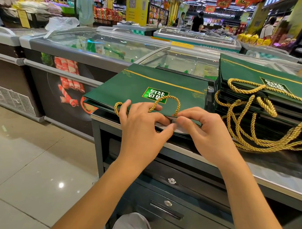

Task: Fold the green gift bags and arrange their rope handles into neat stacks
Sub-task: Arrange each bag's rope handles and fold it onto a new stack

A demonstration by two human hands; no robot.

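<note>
We take in first the long row of glass-topped freezers [97, 51] behind everything, then the dark surface [281, 167] with its metal edge in front of them. At the right of the surface sits a tall stack of folded bags [263, 76], and their gold ropes [256, 137] spill down its near side in a loose tangle (some loops lie on the surface itself). Just left of the stack a single green gift bag [150, 84] lies flat, label up, with its mouth toward us and its left corner jutting past the surface's end. Both hands grip that near edge. The left hand [141, 124] curls its fingers over the top panel with its thumb at the white lining, and the right hand [206, 134] does the same, thumbs almost meeting. The bag's rope handle [168, 99] arches over the label between them. Smallest, two round locks [171, 181] sit on the drawers [182, 212] below.
</note>
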